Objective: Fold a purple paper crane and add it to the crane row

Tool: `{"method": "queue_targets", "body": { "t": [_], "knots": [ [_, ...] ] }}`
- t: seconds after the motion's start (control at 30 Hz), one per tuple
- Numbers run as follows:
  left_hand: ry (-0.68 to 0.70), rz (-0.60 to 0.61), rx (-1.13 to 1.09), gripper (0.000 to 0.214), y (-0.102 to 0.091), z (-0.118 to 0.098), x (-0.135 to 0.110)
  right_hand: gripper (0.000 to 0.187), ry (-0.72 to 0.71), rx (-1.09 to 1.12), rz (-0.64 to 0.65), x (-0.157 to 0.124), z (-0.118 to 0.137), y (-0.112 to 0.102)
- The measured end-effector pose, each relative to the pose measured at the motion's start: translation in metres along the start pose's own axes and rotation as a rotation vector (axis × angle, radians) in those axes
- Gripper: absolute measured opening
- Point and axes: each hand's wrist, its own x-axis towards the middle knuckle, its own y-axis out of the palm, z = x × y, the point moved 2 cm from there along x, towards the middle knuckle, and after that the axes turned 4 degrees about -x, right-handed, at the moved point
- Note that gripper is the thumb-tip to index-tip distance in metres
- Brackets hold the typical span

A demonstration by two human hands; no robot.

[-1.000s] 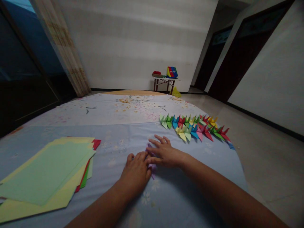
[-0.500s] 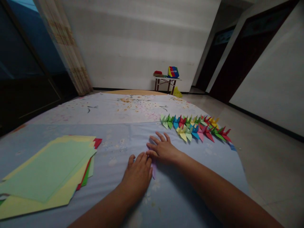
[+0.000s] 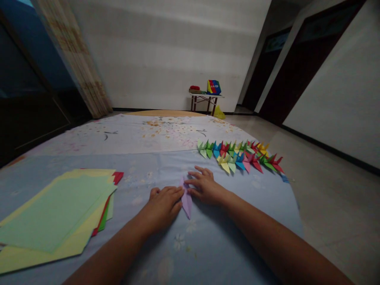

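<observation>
Okay, from my remote seat I have the left hand and the right hand lying palm down on a pale blue floral cotton cloth, neither one clenched. Between them sits a narrow lilac folded paper shape, flat on the cloth with its point aimed toward me. The left fingertips touch its side, while the right fingers are spread just against its upper end. I cannot tell whether either hand is actually pinching it. Off to the left lies a loose stack of pale green, yellow and red paper sheets. Beyond the right hand, two rows of multicoloured origami paper cranes stand along the cloth's far side, well short of a small folding table by the wall.
</observation>
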Motion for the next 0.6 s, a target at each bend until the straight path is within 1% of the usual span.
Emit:
{"method": "queue_targets", "body": {
  "t": [0.13, 0.3, 0.5, 0.6],
  "knots": [
    [0.02, -0.02, -0.013, 0.038, -0.001, 0.006, 0.001, 0.045, 0.031, 0.019, 0.04, -0.005, -0.002, 0.005],
    [0.028, -0.061, -0.008, 0.036, 0.002, 0.004, 0.002, 0.06, 0.076, 0.016, 0.109, -0.007, -0.003, 0.006],
    [0.033, -0.072, 0.018, 0.037, 0.002, 0.004, 0.002, 0.071, 0.144, 0.009, 0.138, -0.012, 0.005, 0.006],
    [0.033, -0.085, 0.023, 0.035, 0.003, 0.005, 0.003, 0.08, 0.153, -0.005, 0.156, -0.013, 0.01, 0.008]
  ]
}}
